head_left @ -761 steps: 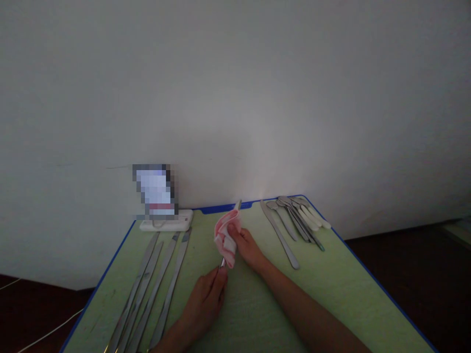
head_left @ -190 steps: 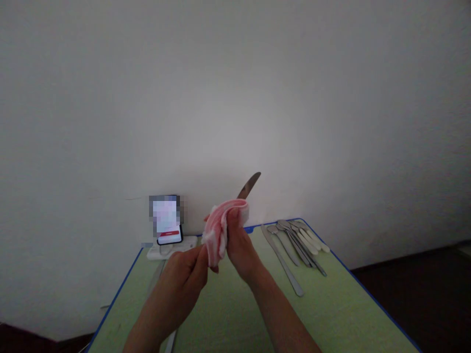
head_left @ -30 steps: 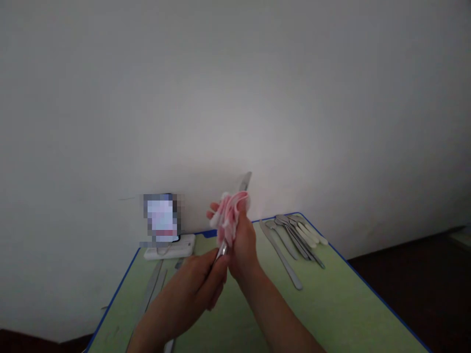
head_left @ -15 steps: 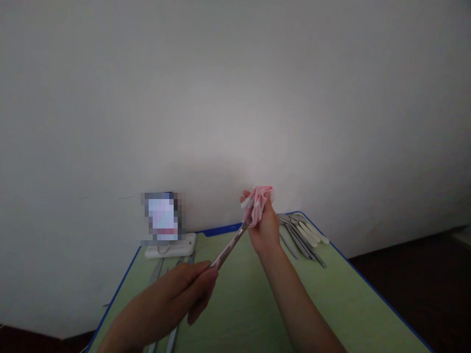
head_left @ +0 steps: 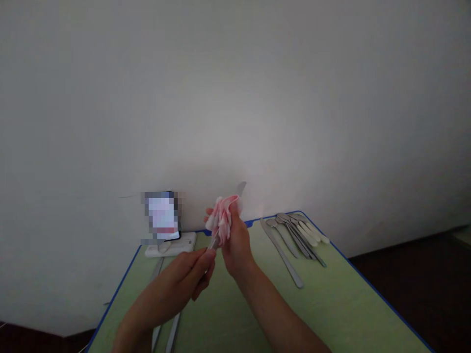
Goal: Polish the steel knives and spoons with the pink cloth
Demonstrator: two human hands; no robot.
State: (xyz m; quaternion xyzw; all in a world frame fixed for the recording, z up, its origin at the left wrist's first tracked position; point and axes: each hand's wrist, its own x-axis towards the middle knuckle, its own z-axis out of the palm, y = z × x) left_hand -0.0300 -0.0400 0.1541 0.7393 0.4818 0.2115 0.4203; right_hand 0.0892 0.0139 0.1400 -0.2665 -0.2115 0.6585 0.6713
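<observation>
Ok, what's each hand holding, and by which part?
The left hand grips a slim silver metal knife by its handle end; the right hand clasps its middle through a crumpled pink-and-white cloth, the tip showing beyond.

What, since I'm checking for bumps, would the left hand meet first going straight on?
Probably the pink cloth in the right hand, just ahead along the knife; exact depth is unclear.

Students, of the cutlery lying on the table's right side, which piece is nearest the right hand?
The long metal knife at the group's left edge; the neighbouring spoon and all other pieces lie farther from the right hand.
</observation>
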